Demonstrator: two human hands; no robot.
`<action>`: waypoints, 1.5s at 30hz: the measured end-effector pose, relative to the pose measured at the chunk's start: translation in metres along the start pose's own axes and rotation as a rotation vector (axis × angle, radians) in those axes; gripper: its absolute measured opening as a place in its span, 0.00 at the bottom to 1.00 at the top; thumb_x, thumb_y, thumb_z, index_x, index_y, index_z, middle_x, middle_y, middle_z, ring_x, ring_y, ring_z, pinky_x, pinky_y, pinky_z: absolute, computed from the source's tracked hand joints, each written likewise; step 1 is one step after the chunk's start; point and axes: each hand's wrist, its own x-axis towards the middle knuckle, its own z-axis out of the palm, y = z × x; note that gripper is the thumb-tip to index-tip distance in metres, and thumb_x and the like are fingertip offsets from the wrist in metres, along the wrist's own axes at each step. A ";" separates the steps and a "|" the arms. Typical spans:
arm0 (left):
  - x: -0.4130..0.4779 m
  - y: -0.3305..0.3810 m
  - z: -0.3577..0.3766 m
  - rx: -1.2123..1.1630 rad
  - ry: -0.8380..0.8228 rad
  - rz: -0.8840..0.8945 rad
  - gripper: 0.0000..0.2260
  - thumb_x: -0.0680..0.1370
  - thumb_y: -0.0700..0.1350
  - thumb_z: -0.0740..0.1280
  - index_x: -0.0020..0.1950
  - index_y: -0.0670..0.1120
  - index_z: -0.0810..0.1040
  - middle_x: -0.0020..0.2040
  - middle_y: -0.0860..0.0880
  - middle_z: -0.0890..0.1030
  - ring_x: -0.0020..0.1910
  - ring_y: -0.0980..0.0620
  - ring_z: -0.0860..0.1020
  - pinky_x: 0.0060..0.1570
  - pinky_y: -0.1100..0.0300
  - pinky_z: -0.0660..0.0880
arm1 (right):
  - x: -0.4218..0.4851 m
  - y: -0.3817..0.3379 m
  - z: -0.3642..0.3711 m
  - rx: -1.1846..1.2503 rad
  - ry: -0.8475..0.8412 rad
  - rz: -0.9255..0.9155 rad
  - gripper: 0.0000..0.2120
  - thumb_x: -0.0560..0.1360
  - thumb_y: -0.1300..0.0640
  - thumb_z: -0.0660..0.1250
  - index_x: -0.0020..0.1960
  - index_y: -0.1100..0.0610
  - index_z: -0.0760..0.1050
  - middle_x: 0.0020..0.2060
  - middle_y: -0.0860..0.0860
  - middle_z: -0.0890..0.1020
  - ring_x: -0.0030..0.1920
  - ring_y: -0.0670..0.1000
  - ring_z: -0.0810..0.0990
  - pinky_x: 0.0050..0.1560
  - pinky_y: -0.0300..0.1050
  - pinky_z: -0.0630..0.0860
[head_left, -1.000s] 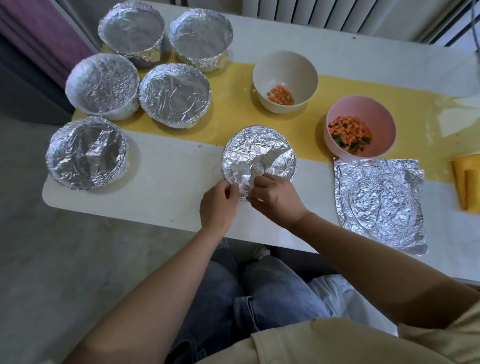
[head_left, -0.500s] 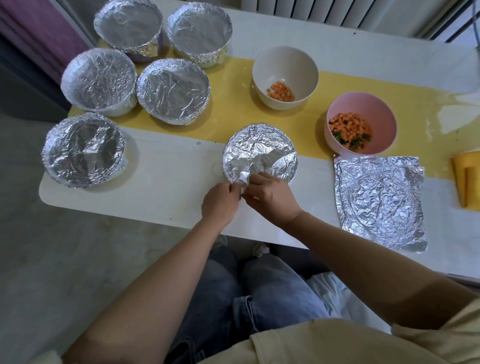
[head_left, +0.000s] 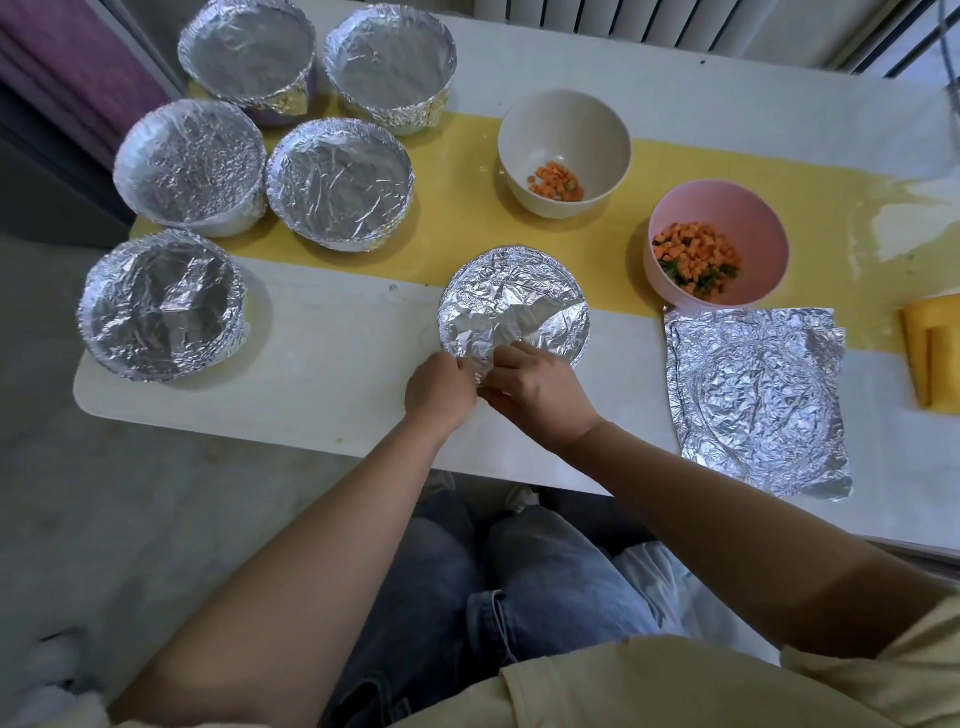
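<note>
Both hands have closed in together on the bowl's near edge.
The left hand (head_left: 439, 387) and right hand (head_left: 535, 389) pinch the loose foil flap (head_left: 475, 343) of the bowl (head_left: 514, 306), mid-table (head_left: 311, 364) just before the person; likely the last edge left to tuck.

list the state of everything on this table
middle bowl, covered with foil, near flap held
left grip, pinching that foil flap
right grip, pinching the same flap
five left bowls, covered with foil, untouched
beige bowl, uncovered, few carrot bits inside
pink bowl, uncovered, diced vegetables inside
foil sheet, flat on table, creased
</note>
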 end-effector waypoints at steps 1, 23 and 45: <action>0.000 0.001 -0.002 -0.001 0.002 -0.004 0.15 0.80 0.44 0.55 0.53 0.37 0.77 0.49 0.37 0.82 0.48 0.37 0.82 0.52 0.43 0.80 | 0.000 0.000 -0.001 0.005 -0.002 0.004 0.12 0.73 0.55 0.67 0.33 0.59 0.78 0.32 0.53 0.75 0.33 0.57 0.75 0.27 0.45 0.72; -0.018 0.005 0.007 -0.315 -0.080 -0.137 0.13 0.81 0.47 0.54 0.41 0.44 0.72 0.34 0.45 0.78 0.31 0.47 0.77 0.35 0.60 0.71 | -0.007 0.007 -0.007 0.002 0.012 0.006 0.08 0.69 0.65 0.69 0.32 0.60 0.75 0.32 0.54 0.75 0.33 0.57 0.74 0.30 0.48 0.71; -0.017 0.008 -0.001 -0.196 0.018 -0.125 0.19 0.81 0.53 0.58 0.39 0.42 0.76 0.41 0.41 0.84 0.42 0.42 0.84 0.55 0.47 0.79 | -0.002 0.009 -0.008 0.032 -0.025 0.003 0.05 0.68 0.65 0.69 0.34 0.60 0.76 0.33 0.54 0.76 0.35 0.58 0.76 0.31 0.46 0.73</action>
